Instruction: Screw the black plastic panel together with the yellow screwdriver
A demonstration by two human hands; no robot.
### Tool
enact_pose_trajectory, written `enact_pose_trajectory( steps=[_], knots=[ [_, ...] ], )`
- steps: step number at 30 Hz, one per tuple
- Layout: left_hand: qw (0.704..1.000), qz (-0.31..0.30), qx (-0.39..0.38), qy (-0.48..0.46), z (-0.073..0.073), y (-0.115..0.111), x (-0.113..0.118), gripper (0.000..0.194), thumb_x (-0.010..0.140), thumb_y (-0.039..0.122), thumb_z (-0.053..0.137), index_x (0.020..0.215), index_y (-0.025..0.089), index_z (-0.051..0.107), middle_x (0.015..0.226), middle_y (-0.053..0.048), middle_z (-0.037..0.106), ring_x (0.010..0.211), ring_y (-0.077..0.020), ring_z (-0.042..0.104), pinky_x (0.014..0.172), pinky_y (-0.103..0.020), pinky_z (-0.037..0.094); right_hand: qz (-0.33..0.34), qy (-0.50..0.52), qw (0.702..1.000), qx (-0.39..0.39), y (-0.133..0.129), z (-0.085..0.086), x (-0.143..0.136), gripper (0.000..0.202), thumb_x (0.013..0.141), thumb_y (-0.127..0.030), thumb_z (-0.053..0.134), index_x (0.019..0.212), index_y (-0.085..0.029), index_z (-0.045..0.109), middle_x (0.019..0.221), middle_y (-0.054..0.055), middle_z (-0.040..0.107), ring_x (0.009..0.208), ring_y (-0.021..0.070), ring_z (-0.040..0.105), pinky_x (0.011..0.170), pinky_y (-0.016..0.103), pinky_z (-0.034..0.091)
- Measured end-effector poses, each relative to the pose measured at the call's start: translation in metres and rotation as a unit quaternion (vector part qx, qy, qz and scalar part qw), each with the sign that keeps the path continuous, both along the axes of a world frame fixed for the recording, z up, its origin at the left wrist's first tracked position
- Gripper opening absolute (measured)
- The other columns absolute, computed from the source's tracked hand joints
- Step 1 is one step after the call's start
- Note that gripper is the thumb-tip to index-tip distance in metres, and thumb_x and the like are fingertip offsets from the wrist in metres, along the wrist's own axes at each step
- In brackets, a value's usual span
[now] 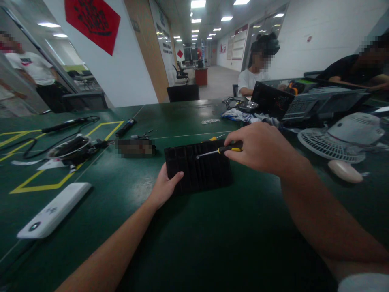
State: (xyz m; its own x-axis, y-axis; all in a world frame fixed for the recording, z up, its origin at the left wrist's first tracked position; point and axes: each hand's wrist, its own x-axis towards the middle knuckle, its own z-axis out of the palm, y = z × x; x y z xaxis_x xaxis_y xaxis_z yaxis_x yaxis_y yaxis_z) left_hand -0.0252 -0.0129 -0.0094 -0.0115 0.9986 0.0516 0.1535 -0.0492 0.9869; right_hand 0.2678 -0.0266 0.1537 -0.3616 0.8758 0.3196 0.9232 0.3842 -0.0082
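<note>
A black plastic tray with raised dividers (209,174) lies tilted at the middle of the green table. My left hand (165,186) grips its left side, thumb on top and fingers hidden beneath. In my right hand (255,148) is a screwdriver with a black and yellow handle (223,150), pinched between thumb and fingers. Its metal shaft points left over the tray, and a small dark piece, perhaps a screw, shows at the tip. Whether the tip touches the tray I cannot tell. Behind the tray, a yellow-handled tool (213,139) is partly hidden.
On the green table (194,239), a white power strip-like case (54,211) lies left, near a round wire-rimmed part with cables (71,148). A white fan head (349,134) and a pale mouse-shaped object (345,170) sit right. Beyond are an open computer case (322,101) and people.
</note>
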Motion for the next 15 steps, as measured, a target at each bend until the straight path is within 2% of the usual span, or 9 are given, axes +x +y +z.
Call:
enact_pose_trajectory(
  steps=[11,15],
  knots=[
    [1.0,-0.002,0.003,0.024,-0.0038,0.0014,-0.0024,0.061,0.087,0.038,0.073,0.142,0.023,0.051,0.141,-0.012,0.069,0.13,-0.0317,0.068,0.113,-0.054,0.055,-0.005,0.0,0.999,-0.045,-0.0022,0.0,0.0002,0.025,0.09,-0.04,0.064,0.096,-0.026,0.084,0.088,0.008,0.079,0.081,0.0277,0.07,0.07,0.037,0.042],
    [1.0,-0.004,-0.003,0.028,-0.0045,0.0021,-0.0041,0.062,0.088,0.039,0.074,0.143,0.023,0.051,0.142,-0.012,0.069,0.13,-0.0316,0.068,0.112,-0.053,0.056,0.025,0.022,0.998,-0.058,-0.0016,-0.0028,0.0033,0.027,0.092,-0.036,0.063,0.11,-0.024,0.079,0.089,0.008,0.078,0.078,0.0254,0.069,0.07,0.036,0.042]
  ],
)
